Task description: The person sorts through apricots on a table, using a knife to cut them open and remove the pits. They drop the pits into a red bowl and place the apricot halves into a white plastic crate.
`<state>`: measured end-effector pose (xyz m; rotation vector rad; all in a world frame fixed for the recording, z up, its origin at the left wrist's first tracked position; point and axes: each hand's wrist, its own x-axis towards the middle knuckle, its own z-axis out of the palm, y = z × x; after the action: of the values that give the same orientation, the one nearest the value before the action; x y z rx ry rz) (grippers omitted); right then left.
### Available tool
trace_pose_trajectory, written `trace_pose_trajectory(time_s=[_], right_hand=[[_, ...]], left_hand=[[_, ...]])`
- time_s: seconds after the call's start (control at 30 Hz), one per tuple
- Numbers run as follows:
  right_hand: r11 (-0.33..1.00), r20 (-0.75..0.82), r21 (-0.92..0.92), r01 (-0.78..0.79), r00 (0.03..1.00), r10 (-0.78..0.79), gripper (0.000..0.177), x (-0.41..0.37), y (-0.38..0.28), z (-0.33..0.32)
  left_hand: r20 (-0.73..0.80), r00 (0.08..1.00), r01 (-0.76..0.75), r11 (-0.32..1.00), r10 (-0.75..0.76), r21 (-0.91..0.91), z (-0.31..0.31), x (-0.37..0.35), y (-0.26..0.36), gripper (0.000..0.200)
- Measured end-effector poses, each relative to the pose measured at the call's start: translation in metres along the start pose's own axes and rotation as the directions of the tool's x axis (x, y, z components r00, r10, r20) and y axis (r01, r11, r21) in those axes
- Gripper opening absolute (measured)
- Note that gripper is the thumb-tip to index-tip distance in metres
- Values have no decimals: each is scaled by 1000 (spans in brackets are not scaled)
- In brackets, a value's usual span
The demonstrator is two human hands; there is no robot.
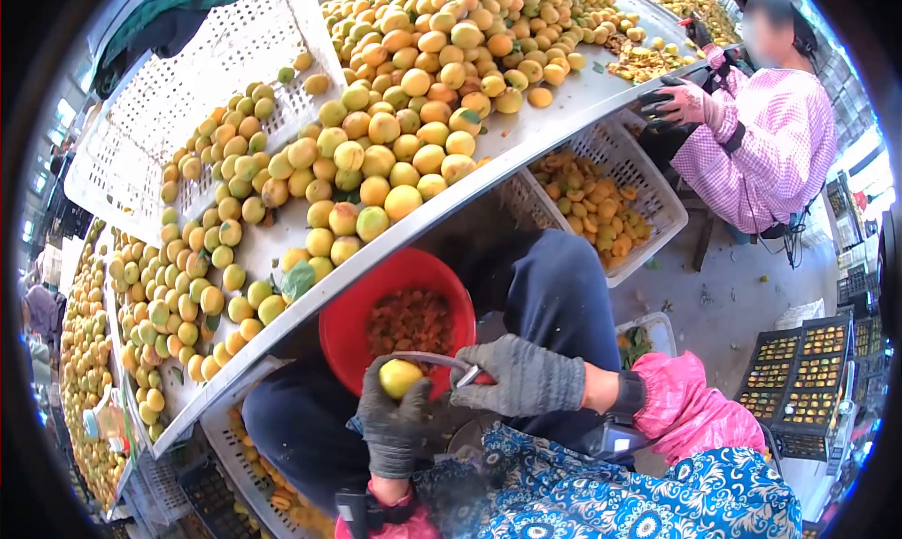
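Head view: the gloved left hand (395,426) grips a yellow apricot (399,377) over the red bowl (343,337) (just below the table (568,102) edge). Just beside the fruit, the right hand (521,379) clenches a small knife (467,376).

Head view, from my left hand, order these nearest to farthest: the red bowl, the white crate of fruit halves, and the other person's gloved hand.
1. Red bowl, just above the left hand, which holds a yellow fruit.
2. White crate, up to the right, below the table.
3. Other person's gloved hand, far upper right, at the table edge.
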<state>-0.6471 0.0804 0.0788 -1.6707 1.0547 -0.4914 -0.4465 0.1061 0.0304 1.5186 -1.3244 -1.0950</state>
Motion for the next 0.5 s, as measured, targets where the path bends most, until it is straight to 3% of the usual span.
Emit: trace_pose_trajectory(time_s=[0.03, 0.1, 0.17, 0.2, 0.27, 0.4, 0.43, 0.47, 0.5], right_hand=[[997, -41, 68, -28, 999, 31, 27, -2, -3, -6], [980, -120, 188, 70, 992, -48, 37, 3, 1, -7], [968, -124, 222, 115, 988, -89, 41, 9, 3, -1], [967, -82, 192, 169, 984, -156, 46, 11, 5, 7], [957, -27, 182, 227, 974, -225, 50, 12, 6, 19], [973, 43, 39, 228, 972, -229, 56, 10, -1, 20], [979, 46, -47, 200, 979, -198, 57, 9, -1, 23], [976, 45, -134, 171, 985, -167, 59, 7, 0, 27], [925, -90, -213, 315, 936, -339, 65, 10, 18, 39]], left_hand=[[49, 998, 47, 998, -46, -31, -8, 5, -2, 44], [98, 989, 115, 992, -110, -49, -18, -1, -5, 44], [383, 914, 327, 802, -135, -499, -14, -3, 17, 46], [401, 908, 345, 759, -121, -552, -6, -8, 8, 53], [507, 832, 537, 559, -226, -632, -5, -13, 18, 54], [509, 796, 604, 483, -327, -634, -15, -18, 5, 49], [439, 850, 492, 741, -293, -457, -19, -15, 7, 48], [385, 893, 335, 915, -234, -222, -21, -12, 9, 49], [336, 931, 200, 970, -143, -141, -20, -10, 6, 49]])
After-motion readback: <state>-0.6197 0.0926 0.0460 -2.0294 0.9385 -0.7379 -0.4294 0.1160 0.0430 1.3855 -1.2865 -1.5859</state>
